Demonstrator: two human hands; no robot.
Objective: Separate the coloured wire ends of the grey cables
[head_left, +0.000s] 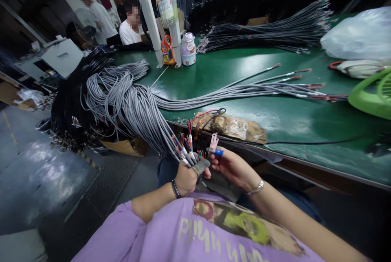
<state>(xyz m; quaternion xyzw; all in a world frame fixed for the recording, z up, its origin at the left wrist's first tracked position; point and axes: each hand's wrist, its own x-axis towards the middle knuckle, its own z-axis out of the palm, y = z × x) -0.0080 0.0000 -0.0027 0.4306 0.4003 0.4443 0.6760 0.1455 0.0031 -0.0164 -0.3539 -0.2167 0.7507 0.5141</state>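
Note:
My left hand (186, 177) grips the stripped ends of a thick bundle of grey cables (134, 107), with coloured inner wires fanning out above my fist. A grey cot covers one left fingertip. My right hand (232, 167) pinches a small tool with a blue handle and a pale pink tip (214, 144), held right beside the wire ends. The cable bundle runs up to the left, loops off the edge of the green table (244, 70), then stretches across it to the right.
A worn cardboard pad (235, 126) lies on the table edge. A second cable bundle (269, 29), a clear plastic bag (360, 34), a green fan (374, 95), a white post with scissors and a small jar (188, 49) stand farther back. Two people sit at the far left.

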